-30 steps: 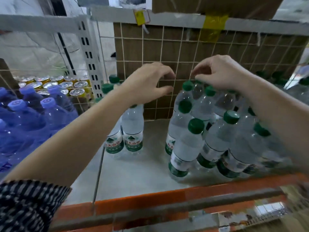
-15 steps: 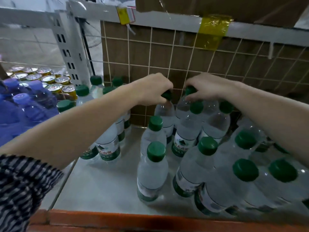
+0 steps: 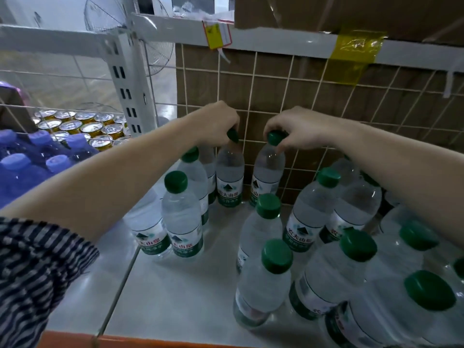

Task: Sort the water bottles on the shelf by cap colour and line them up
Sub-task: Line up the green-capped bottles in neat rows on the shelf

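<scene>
The left hand (image 3: 218,124) is curled over the green cap of one bottle (image 3: 229,172), and the right hand (image 3: 298,129) pinches the cap of a second bottle (image 3: 267,172). Both stand upright at the back of the shelf (image 3: 175,297), just beside each other against the wire grid (image 3: 313,101).

To my eye the danger is the crowding. Both forearms reach over the loose cluster (image 3: 311,204) on the right and the short row (image 3: 182,212) on the left. A brushing arm could tip one bottle and send others toppling. Held only by its cap, a full bottle may also swing into its neighbour.

The bottles are clear thin plastic, round-shouldered, with glossy green-and-white labels and smooth caps. The shelf board looks pale, smooth and probably slippery. Blue bottles (image 3: 17,162) and shiny-topped cans (image 3: 93,126) fill the next bay.
</scene>
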A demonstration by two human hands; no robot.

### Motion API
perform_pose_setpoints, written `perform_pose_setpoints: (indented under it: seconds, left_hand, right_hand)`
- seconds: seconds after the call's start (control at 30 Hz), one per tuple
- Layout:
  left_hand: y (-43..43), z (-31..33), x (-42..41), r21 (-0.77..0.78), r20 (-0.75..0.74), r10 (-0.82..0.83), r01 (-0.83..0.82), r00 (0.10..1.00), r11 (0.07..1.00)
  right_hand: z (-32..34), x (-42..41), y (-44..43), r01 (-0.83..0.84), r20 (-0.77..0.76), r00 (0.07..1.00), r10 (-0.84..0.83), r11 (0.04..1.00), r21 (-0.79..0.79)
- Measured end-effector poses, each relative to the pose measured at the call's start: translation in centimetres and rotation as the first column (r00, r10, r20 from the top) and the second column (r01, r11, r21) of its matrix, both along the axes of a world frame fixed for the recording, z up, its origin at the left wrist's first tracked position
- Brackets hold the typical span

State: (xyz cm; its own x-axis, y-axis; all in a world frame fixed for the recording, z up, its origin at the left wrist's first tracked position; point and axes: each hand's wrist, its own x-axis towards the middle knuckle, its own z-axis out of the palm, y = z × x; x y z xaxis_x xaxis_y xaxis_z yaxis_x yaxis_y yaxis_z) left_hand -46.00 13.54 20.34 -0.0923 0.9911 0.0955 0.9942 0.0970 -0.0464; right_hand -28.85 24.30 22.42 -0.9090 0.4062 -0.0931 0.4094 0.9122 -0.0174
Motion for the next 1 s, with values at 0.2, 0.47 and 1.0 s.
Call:
perform_pose_setpoints:
  seconds: [0.2, 0.47, 1.0]
  left_hand:
    - [0.4, -0.5, -0.2, 0.029, 0.011, 0.018, -0.019, 1.000, 0.999]
    - [0.5, -0.8, -0.4, 0.055, 0.030, 0.011, -0.012, 1.000, 0.998]
    - [-5.8, 1.6, 6.3, 0.037, 0.387, -0.254, 0.260, 0.886, 0.965]
  right_hand:
    - [-1.2, -1.4, -0.9, 0.031, -0.062, 0.997, -0.037, 0.995, -0.097]
    - [-2.4, -2.6, -0.3, 0.115, -0.060, 0.991, -0.119, 0.991, -0.067]
    - [0.9, 6.6, -3.7, 0.076, 0.053, 0.996, -0.072, 0.993, -0.087]
